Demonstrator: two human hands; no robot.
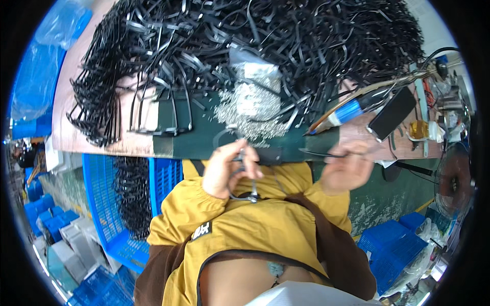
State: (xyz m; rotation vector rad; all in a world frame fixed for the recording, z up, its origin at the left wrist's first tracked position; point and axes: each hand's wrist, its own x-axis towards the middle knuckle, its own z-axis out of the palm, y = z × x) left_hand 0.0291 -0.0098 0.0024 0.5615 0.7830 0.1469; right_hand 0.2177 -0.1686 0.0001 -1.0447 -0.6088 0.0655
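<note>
My left hand (228, 168) is closed, thumb and fingers pinching a thin wire-like frame (253, 197) that looks like an eyeglass frame. A pale loop shows above the fingers, and thin dark parts hang below them. To the right, my right hand (347, 168) is blurred by motion, its fingers closed round a thin dark strip (314, 152) that points left. Just beyond my left hand, a heap of small silver metal pieces (260, 127) lies on a dark green mat (196, 145). A clear bag (258, 86) with a white label rests on the heap.
A large pile of thin black frames (245, 30) covers the far table. On the right lie a blue-wrapped tube (347, 112), a black phone-like slab (392, 114) and a small amber container (418, 130). Blue crates (99, 194) stand below left; a fan (453, 181) is at right.
</note>
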